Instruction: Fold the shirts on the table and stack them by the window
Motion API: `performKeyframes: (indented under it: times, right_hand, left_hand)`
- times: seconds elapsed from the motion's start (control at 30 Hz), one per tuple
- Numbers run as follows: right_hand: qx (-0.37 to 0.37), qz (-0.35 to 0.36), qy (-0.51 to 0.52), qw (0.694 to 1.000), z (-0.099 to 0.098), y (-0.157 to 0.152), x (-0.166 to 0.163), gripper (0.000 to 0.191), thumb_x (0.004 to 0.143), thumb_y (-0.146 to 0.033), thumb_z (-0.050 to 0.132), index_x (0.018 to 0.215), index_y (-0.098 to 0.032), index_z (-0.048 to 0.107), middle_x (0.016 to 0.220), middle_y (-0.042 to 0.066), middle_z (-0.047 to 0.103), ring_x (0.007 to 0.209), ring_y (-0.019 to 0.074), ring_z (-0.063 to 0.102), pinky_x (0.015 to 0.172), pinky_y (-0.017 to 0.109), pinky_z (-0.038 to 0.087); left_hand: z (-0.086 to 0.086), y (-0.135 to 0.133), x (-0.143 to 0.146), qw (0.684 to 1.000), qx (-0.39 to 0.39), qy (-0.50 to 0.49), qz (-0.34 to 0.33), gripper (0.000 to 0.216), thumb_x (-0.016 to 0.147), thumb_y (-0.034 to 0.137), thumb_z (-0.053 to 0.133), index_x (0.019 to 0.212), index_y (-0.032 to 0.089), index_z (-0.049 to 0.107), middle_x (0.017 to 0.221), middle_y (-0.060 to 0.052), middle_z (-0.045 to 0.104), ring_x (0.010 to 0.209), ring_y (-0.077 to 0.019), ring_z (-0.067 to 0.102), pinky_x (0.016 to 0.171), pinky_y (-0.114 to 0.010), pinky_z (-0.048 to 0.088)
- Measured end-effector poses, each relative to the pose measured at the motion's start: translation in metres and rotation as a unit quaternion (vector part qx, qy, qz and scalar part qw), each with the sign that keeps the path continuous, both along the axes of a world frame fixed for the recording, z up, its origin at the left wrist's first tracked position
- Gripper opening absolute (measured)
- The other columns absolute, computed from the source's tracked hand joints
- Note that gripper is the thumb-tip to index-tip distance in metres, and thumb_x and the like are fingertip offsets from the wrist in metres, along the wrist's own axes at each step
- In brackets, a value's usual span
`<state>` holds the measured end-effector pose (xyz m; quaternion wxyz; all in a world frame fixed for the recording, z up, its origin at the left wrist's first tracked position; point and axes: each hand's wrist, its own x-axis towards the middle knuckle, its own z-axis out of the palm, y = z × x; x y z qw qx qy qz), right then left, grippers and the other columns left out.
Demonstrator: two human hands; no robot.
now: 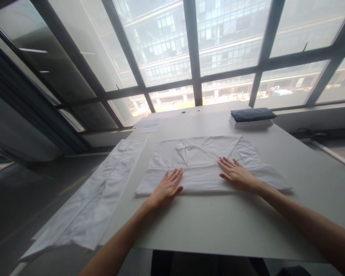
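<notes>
A white garment (201,157), partly folded, lies flat in the middle of the light grey table (218,226). My left hand (167,188) rests palm down on its near left part, fingers stretched out. My right hand (236,174) lies flat on its near right part, fingers spread and pointing left and away. Neither hand grips the cloth; both press on it.
A second white cloth (94,203) hangs over the table's left edge. A stack of folded items, dark blue on top of white (251,117), sits at the far right. Papers (149,124) lie at the far left. Large windows (189,50) stand behind the table.
</notes>
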<state>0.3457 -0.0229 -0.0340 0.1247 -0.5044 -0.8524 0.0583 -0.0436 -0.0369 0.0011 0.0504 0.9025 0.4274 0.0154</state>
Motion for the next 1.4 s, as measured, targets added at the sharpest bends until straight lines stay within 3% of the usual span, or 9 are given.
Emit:
performKeyframes:
  times: [0.27,0.6,0.77,0.9,1.0,1.1,1.17,1.3,1.4]
  right_hand:
    - [0.004,0.003,0.0,1.0,-0.002,0.0,0.0,0.074,0.104,-0.063,0.021,0.162,-0.02,0.031,0.166,0.014,0.028,0.156,0.0305,0.021,0.124,0.059,0.018]
    - [0.025,-0.002,-0.009,1.0,-0.001,-0.004,0.001,0.072,0.105,-0.06,0.021,0.163,-0.018,0.03,0.167,0.015,0.027,0.156,0.0302,0.019,0.125,0.058,0.018]
    - [0.025,0.011,0.005,1.0,-0.009,-0.019,0.005,0.07,0.105,-0.058,0.027,0.165,-0.022,0.023,0.168,0.013,0.025,0.156,0.0308,0.019,0.124,0.06,0.017]
    - [0.02,0.001,0.077,0.997,-0.004,-0.017,0.022,0.069,0.105,-0.055,0.031,0.165,-0.024,0.021,0.168,0.011,0.026,0.156,0.0304,0.02,0.124,0.058,0.021]
    - [0.065,-0.071,0.159,0.983,0.016,0.012,0.047,0.065,0.104,-0.051,0.035,0.161,-0.019,0.036,0.163,0.014,0.039,0.153,0.0322,0.03,0.123,0.055,0.028]
    - [0.103,-0.128,0.182,0.97,0.036,0.06,0.075,0.059,0.099,-0.046,0.047,0.149,-0.015,0.053,0.15,0.017,0.056,0.141,0.0349,0.05,0.119,0.053,0.038]
    - [0.083,-0.161,0.162,0.97,0.044,0.093,0.089,0.053,0.096,-0.036,0.052,0.143,-0.012,0.06,0.141,0.018,0.063,0.131,0.0343,0.059,0.114,0.05,0.044]
    - [0.032,-0.188,0.066,0.979,0.041,0.142,0.101,0.043,0.094,-0.023,0.054,0.133,-0.011,0.067,0.136,0.018,0.067,0.126,0.0321,0.063,0.11,0.044,0.047]
    - [0.021,-0.198,0.023,0.98,0.034,0.163,0.104,0.038,0.093,-0.019,0.055,0.128,-0.011,0.07,0.131,0.02,0.069,0.121,0.0332,0.065,0.104,0.044,0.05]
  left_hand:
    - [-0.007,-0.014,-0.023,0.993,0.008,0.035,0.113,0.079,0.105,0.065,0.01,0.166,0.014,0.013,0.169,-0.016,0.018,0.158,-0.0288,0.015,0.125,-0.055,0.014]
    - [-0.023,-0.027,-0.058,0.969,0.058,0.023,0.239,0.073,0.108,0.055,0.012,0.162,0.009,0.03,0.167,-0.017,0.023,0.156,-0.0302,0.022,0.125,-0.055,0.02]
    - [-0.029,-0.052,-0.082,0.967,0.054,0.001,0.248,0.076,0.104,0.057,0.027,0.16,0.006,0.032,0.167,-0.018,0.024,0.155,-0.0315,0.024,0.125,-0.053,0.025]
    - [-0.017,-0.058,-0.097,0.967,0.053,-0.068,0.238,0.072,0.102,0.056,0.034,0.154,0.008,0.045,0.162,-0.016,0.039,0.151,-0.0301,0.034,0.123,-0.048,0.032]
    - [0.008,-0.026,-0.103,0.951,0.105,-0.151,0.247,0.063,0.099,0.054,0.041,0.145,0.012,0.055,0.152,-0.015,0.053,0.143,-0.0293,0.049,0.12,-0.046,0.039]
    - [0.032,0.036,-0.097,0.943,0.149,-0.21,0.209,0.05,0.095,0.047,0.049,0.134,0.018,0.063,0.143,-0.01,0.062,0.134,-0.0276,0.057,0.116,-0.044,0.044]
    - [0.04,0.085,-0.087,0.945,0.163,-0.218,0.183,0.045,0.092,0.04,0.052,0.129,0.018,0.065,0.136,-0.01,0.067,0.129,-0.0267,0.061,0.113,-0.043,0.047]
    - [0.036,0.178,-0.062,0.964,0.135,-0.141,0.182,0.044,0.091,0.03,0.056,0.131,0.014,0.064,0.137,-0.012,0.067,0.129,-0.0254,0.061,0.115,-0.038,0.043]
    - [0.022,0.225,-0.053,0.966,0.111,-0.075,0.222,0.043,0.095,0.03,0.053,0.134,0.015,0.063,0.141,-0.012,0.064,0.133,-0.0247,0.058,0.116,-0.035,0.041]
